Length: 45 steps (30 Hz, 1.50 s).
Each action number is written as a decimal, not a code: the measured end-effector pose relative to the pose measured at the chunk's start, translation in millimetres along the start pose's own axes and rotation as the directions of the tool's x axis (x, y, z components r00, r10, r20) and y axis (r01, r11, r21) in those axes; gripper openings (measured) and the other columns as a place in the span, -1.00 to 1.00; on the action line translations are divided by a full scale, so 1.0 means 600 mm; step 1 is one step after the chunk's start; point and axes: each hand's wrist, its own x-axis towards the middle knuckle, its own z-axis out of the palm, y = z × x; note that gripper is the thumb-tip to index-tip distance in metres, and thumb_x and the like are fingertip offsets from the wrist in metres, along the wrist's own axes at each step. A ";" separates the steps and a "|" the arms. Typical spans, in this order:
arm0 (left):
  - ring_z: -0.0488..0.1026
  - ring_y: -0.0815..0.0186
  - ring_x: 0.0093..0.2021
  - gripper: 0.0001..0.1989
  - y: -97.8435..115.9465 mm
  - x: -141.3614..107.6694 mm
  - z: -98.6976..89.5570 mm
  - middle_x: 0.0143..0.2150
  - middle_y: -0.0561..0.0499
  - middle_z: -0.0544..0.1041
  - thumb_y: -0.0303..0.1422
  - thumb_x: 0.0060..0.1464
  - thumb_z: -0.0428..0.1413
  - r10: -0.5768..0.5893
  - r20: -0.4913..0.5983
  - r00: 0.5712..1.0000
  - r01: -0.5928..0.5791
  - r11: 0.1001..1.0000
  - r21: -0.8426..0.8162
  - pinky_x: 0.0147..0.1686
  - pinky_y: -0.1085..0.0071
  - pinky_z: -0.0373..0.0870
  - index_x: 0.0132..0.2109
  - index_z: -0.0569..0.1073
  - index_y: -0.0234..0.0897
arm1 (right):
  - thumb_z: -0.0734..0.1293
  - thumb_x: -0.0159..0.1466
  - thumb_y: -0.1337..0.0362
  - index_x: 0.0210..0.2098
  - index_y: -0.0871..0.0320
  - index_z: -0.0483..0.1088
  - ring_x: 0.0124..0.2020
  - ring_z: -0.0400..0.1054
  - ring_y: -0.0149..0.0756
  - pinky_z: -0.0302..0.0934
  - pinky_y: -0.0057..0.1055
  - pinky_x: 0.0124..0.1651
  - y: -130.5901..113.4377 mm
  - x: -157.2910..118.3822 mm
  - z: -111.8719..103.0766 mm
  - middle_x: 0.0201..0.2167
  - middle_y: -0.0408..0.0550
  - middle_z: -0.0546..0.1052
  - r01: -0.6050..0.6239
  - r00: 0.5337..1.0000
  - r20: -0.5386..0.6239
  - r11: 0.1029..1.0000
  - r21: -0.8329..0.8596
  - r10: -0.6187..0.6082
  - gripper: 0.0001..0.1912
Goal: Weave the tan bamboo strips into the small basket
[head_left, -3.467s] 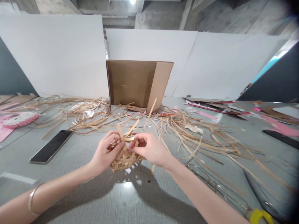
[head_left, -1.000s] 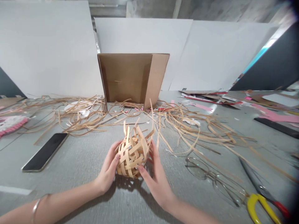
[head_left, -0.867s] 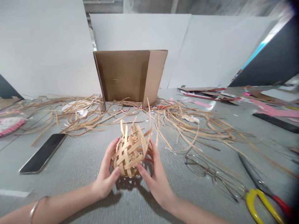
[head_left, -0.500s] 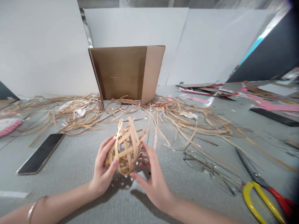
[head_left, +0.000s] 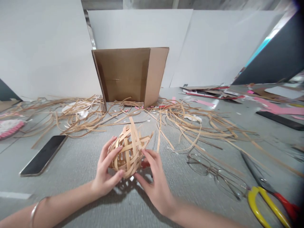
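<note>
Tan woven-strip basket [head_left: 125,155], loose ends sticking up unwoven, sits at 6 o'c above grey bench [head_left: 190,209]; left hand [head_left: 106,161] curled round it, right hand [head_left: 154,180] spread against lower side, no pinch.

Grey tabletop [head_left: 64,177] runs open from the left hand [head_left: 105,171] to the phone [head_left: 42,155]; by the right hand [head_left: 155,188], loose strips [head_left: 187,126] and eyeglasses [head_left: 198,164] crowd the way.
</note>
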 end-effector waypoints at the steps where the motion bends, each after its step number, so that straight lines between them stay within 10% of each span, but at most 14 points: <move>1: 0.13 -0.03 0.30 -0.47 0.001 0.001 0.000 0.32 -0.13 0.10 -0.17 0.15 0.06 0.004 0.016 1.000 -0.004 1.000 -0.003 0.17 -0.04 0.24 0.25 0.23 -0.02 | 0.29 0.26 0.40 0.27 -0.23 -0.04 -0.02 0.32 -0.15 0.40 -0.14 -0.06 0.001 0.000 0.000 0.06 0.04 0.20 0.000 1.000 -0.001 1.000 -0.003 0.000 -0.29; 20: 0.12 0.02 0.27 -0.52 0.002 0.005 -0.003 0.26 -0.14 0.15 -0.25 0.15 0.07 -0.003 0.069 0.998 0.010 0.995 -0.095 0.16 -0.02 0.24 0.21 0.24 -0.03 | 0.30 0.27 0.34 0.25 -0.21 0.01 -0.03 0.33 -0.13 0.40 -0.10 -0.03 0.004 -0.003 0.001 0.00 0.03 0.23 0.042 0.998 -0.039 0.999 -0.016 -0.043 -0.35; 31: 0.26 0.14 0.08 -0.54 0.030 0.029 -0.015 0.03 -0.06 0.25 -0.19 0.13 0.09 -0.275 0.038 0.961 0.277 0.959 -0.063 0.05 0.14 0.35 0.19 0.31 0.07 | 0.30 0.28 0.31 0.23 -0.16 0.06 0.02 0.29 -0.16 0.37 -0.16 0.02 0.004 -0.003 0.000 -0.01 0.02 0.25 0.107 0.993 -0.035 0.994 -0.028 -0.108 -0.41; 45: 0.28 0.16 0.18 -0.64 0.026 0.008 0.000 0.18 -0.07 0.20 -0.34 0.11 0.14 -0.330 0.028 0.943 0.329 0.922 -0.206 0.06 0.16 0.35 0.05 0.31 0.01 | 0.36 0.19 0.39 0.32 -0.11 -0.06 0.01 0.27 -0.15 0.34 -0.17 0.05 0.014 -0.008 0.002 0.09 0.08 0.14 0.174 0.985 0.030 0.979 -0.110 -0.171 -0.19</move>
